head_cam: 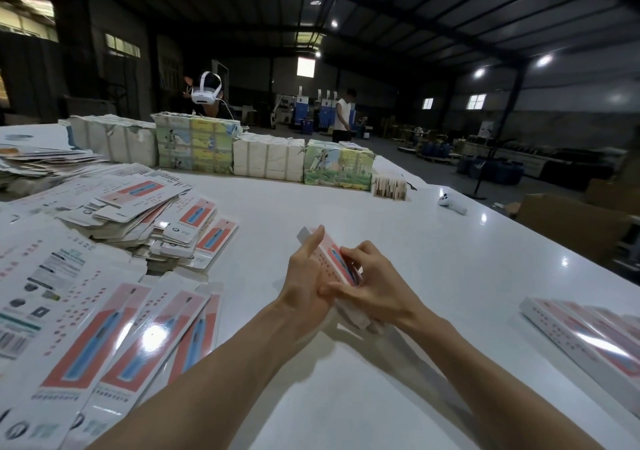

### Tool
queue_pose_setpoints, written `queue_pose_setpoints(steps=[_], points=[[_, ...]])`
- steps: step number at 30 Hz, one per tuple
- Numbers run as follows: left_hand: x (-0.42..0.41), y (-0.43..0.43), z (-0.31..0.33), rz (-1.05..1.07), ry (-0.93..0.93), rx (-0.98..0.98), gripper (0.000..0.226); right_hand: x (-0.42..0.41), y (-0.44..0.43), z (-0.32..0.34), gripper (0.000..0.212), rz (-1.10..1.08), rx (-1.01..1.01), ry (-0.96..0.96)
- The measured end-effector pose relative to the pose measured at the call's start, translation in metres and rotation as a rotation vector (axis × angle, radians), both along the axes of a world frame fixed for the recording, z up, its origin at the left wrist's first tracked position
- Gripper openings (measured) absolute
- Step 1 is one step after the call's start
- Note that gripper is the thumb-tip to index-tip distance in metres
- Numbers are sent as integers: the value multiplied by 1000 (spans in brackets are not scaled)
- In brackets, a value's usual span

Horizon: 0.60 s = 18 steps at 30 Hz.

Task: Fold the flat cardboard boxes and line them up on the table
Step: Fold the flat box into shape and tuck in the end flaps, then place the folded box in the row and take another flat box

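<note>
**Box**: pink and white, partly folded. Held tilted above the table, just below picture centre, with its far end toward 11 o'clock.

**Left hand**: on the box's 9 o'clock side. The thumb lies straight along the left edge. The other fingers are hidden behind the box, which is pinched between them and the thumb.

**Right hand**: on the box's 3 o'clock side. The fingers are curled over the right edge. The thumb reaches across the near end and touches the left hand.

**Flat boxes**: overlapping sheets at 8 o'clock of the hands.

**Heap**: more of the same, loose, at 10 o'clock.

**Folded boxes**: a row lying side by side and touching, at 4 o'clock by the table's right edge.

**Bundles**: wrapped stacks in a line along the far edge, from 11 to 12 o'clock.

**White object**: small, at 2 o'clock on the table; what it is cannot be told.

**Person**: behind the bundles, wearing a white headset.

**Second person**: standing further back, at 12 o'clock.
</note>
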<state>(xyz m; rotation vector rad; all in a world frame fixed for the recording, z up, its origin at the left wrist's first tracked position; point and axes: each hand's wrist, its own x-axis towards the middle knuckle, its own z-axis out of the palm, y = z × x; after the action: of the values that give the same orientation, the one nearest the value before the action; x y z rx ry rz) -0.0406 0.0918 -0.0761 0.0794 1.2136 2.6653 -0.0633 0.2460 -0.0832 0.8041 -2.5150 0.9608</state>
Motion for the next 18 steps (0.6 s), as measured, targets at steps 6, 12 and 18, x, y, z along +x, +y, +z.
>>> queue_pose_setpoints(steps=[6,12,18], points=[[-5,14,-8,-24,126,-242,57,4,28,6,59,-117,125,83],[1,22,-32,33,318,-786,23,35,96,2,57,-421,288,122],[9,24,-42,-82,600,-1203,17,81,160,-24,44,-773,657,45]])
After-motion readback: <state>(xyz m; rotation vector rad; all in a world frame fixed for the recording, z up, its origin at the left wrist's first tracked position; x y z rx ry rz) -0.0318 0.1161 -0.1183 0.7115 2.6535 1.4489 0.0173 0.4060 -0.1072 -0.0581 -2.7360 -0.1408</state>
